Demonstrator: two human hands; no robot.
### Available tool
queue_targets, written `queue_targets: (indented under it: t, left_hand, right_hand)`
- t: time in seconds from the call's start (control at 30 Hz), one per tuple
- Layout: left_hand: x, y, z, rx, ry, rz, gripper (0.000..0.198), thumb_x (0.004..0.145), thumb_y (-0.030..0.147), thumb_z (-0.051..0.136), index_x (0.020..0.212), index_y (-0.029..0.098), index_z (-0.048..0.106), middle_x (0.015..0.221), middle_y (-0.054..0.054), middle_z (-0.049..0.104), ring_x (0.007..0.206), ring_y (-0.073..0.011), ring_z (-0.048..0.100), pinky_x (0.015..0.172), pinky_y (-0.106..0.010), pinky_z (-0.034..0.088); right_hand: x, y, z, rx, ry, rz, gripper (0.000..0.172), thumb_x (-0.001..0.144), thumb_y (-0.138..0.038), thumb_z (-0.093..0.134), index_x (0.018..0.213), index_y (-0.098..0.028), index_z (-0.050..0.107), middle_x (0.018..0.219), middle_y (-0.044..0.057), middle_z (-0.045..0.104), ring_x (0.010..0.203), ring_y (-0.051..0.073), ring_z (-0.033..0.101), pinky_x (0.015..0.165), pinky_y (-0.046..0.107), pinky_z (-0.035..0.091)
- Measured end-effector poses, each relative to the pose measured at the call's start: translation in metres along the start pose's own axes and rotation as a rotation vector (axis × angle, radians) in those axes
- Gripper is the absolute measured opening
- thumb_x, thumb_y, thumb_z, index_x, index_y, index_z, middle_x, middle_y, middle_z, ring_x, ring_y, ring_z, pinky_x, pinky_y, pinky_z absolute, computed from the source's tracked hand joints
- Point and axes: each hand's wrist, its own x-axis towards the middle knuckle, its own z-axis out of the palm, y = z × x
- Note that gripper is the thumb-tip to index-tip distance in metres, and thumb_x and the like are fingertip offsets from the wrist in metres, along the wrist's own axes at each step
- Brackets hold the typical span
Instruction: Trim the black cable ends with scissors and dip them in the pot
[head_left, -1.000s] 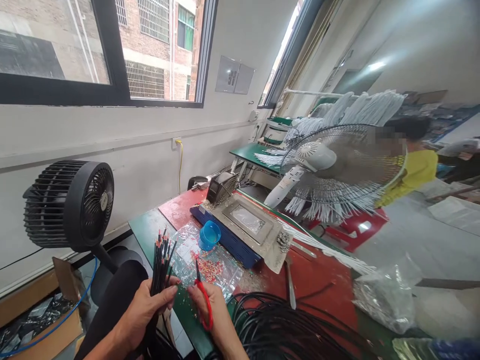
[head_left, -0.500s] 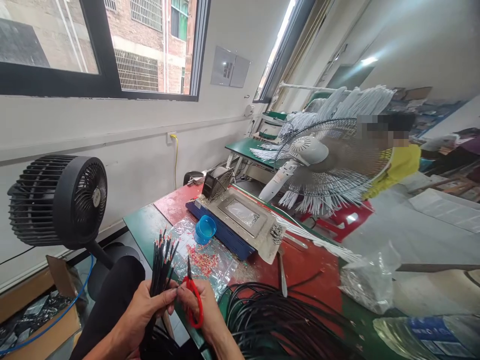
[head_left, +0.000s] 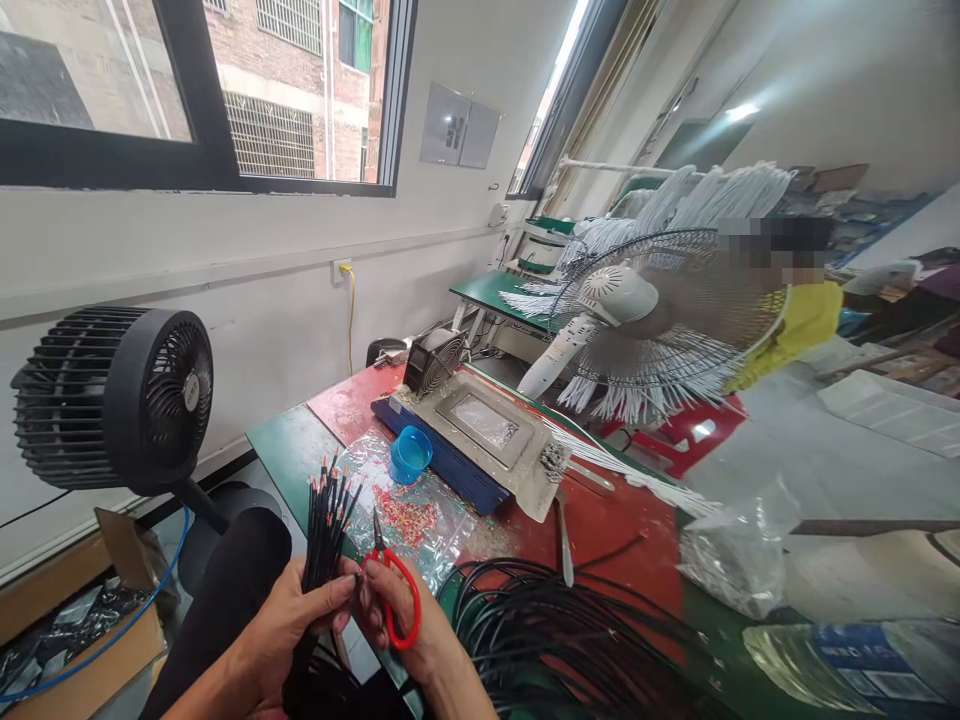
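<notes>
My left hand (head_left: 300,603) is closed around a bundle of black cables (head_left: 324,525), whose upper ends show stripped reddish wire tips. Red-handled scissors (head_left: 402,600) sit in my right hand (head_left: 401,610), blades pointing up and away. The fingertips of both hands nearly meet in front of the bundle; whether a single wire is pinched there is too small to tell. Past the scissors, red and yellowish wire scraps (head_left: 409,515) lie on a clear plastic bag (head_left: 375,460). To the right of my right hand, a large coil of black cable (head_left: 555,640) spreads over the table.
A blue cup (head_left: 411,456) stands beside a blue-sided machine with a metal top (head_left: 480,430). A knife-like tool (head_left: 564,545) lies near the coil. Fans stand left (head_left: 112,400) and right (head_left: 615,290). A clear bag (head_left: 739,550) and bottle (head_left: 855,660) are at right. A person in yellow (head_left: 802,320) sits beyond.
The scissors have turned slightly in my right hand, their handles shifting right. My left hand keeps its hold on the cable bundle. The view has shifted a little.
</notes>
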Motion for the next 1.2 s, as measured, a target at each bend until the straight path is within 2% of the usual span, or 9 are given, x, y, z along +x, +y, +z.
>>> queue_targets:
  t: [0.2, 0.3, 0.47, 0.83, 1.0, 1.2]
  left_hand:
    - [0.003, -0.002, -0.003, 0.043, -0.037, 0.01, 0.028, 0.075, 0.038, 0.063, 0.074, 0.01, 0.063, 0.049, 0.001, 0.044, 0.046, -0.0092, 0.026, 0.045, -0.027, 0.014]
    - [0.003, 0.0, -0.004, 0.077, -0.045, -0.012, 0.029, 0.073, 0.039, 0.065, 0.077, 0.01, 0.063, 0.049, 0.002, 0.042, 0.046, -0.0089, 0.026, 0.045, -0.027, 0.013]
    - [0.002, 0.005, -0.003, 0.088, -0.091, -0.042, 0.029, 0.07, 0.04, 0.068, 0.068, 0.011, 0.062, 0.047, 0.005, 0.038, 0.044, -0.0081, 0.024, 0.044, -0.026, 0.014]
    - [0.004, -0.009, -0.015, 0.092, -0.082, -0.003, 0.031, 0.067, 0.039, 0.072, 0.077, 0.013, 0.06, 0.051, 0.003, 0.045, 0.047, -0.0101, 0.032, 0.046, -0.026, 0.019]
    - [0.005, -0.003, -0.013, 0.114, -0.184, 0.008, 0.029, 0.072, 0.04, 0.066, 0.07, 0.012, 0.059, 0.049, 0.003, 0.041, 0.046, -0.0089, 0.027, 0.045, -0.026, 0.016]
    - [0.005, -0.004, -0.017, 0.141, -0.237, -0.001, 0.026, 0.074, 0.038, 0.064, 0.071, 0.013, 0.057, 0.049, 0.004, 0.038, 0.046, -0.0091, 0.025, 0.045, -0.027, 0.015]
  right_hand:
    - [0.0, -0.003, 0.0, -0.008, 0.047, 0.04, 0.044, 0.069, -0.054, 0.061, 0.053, -0.013, 0.054, 0.036, -0.006, 0.043, 0.028, 0.004, 0.035, 0.029, 0.015, 0.023]
    - [-0.001, -0.005, 0.002, -0.044, 0.059, 0.034, 0.05, 0.071, -0.059, 0.056, 0.052, -0.013, 0.056, 0.035, -0.005, 0.042, 0.026, 0.003, 0.034, 0.027, 0.015, 0.023]
    - [0.0, -0.002, 0.0, -0.115, 0.025, 0.025, 0.053, 0.072, -0.057, 0.056, 0.043, -0.013, 0.052, 0.031, -0.005, 0.04, 0.024, 0.003, 0.034, 0.026, 0.015, 0.022]
    - [0.002, 0.002, -0.007, -0.082, -0.023, 0.102, 0.048, 0.065, -0.053, 0.063, 0.045, -0.011, 0.054, 0.03, -0.004, 0.042, 0.022, 0.005, 0.035, 0.023, 0.015, 0.024]
    - [0.001, 0.001, -0.006, -0.1, -0.051, 0.084, 0.055, 0.066, -0.061, 0.059, 0.047, -0.01, 0.055, 0.03, -0.004, 0.041, 0.023, 0.004, 0.036, 0.024, 0.014, 0.024]
    - [-0.001, -0.001, -0.006, -0.116, -0.078, 0.088, 0.052, 0.064, -0.057, 0.062, 0.046, -0.009, 0.056, 0.031, -0.003, 0.043, 0.022, 0.004, 0.036, 0.022, 0.014, 0.024]
